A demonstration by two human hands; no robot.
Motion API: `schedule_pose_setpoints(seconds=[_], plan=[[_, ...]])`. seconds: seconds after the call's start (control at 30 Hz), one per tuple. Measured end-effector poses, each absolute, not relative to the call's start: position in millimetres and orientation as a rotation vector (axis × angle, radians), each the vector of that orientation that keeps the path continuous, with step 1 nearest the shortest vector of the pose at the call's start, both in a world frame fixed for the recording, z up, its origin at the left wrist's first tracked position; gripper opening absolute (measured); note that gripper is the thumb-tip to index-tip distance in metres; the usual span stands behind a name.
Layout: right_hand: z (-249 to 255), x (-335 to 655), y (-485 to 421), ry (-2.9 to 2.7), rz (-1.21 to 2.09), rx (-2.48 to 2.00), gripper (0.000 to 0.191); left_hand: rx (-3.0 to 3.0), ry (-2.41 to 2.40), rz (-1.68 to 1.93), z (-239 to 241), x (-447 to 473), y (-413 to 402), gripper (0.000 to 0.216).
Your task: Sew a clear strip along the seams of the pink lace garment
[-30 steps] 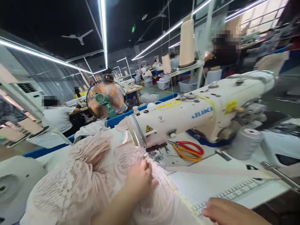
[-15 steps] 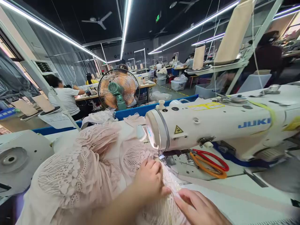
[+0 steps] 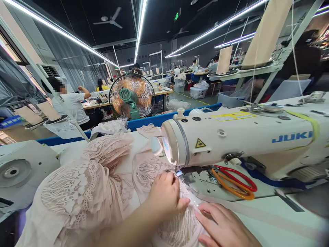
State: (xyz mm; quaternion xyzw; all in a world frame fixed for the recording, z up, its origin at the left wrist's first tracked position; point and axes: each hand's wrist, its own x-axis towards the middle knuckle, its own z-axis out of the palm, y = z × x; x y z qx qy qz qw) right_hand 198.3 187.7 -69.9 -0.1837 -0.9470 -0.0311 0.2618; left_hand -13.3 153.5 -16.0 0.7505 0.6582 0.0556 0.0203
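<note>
Under the head of a white sewing machine (image 3: 200, 142) lies a pale pink lace bra piece (image 3: 180, 226). My left hand (image 3: 166, 195) is closed on its lace with curled fingers, just in front of the needle area. Its thumb points right, along the edge. My right hand (image 3: 226, 223) grips the same edge between thumb and fingers, a little nearer to me. The spot beneath the presser foot is partly hidden by the machine head and my left fingers. Another lace cup (image 3: 147, 171) lies flat beyond my left hand.
A large heap of pink lace bras (image 3: 74, 192) covers the table on the left. Orange- and red-handled scissors (image 3: 236, 181) rest on the machine bed. Beyond a blue trough edge (image 3: 164, 118) stands a fan (image 3: 131, 96). A person in white (image 3: 72, 103) sits at the left.
The view has shifted slightly. Both hands keep their hold on the lace, close to the needle. The seated person at the left has raised a hand.
</note>
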Motion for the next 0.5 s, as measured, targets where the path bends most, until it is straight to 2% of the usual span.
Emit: schedule_pose_setpoints(seconds=[0.23,0.33,0.5], plan=[[-68,187,185,-2.447,-0.08,-0.412,0.021,2.325,2.058,0.188,-18,-12,154,0.051],[-72,186,184,-2.334,-0.092,-0.442,0.035,2.315,2.063,0.214,-18,-11,153,0.049],[-62,191,183,-2.545,-0.112,-0.414,0.024,2.283,2.071,0.23,-17,-9,152,0.052]])
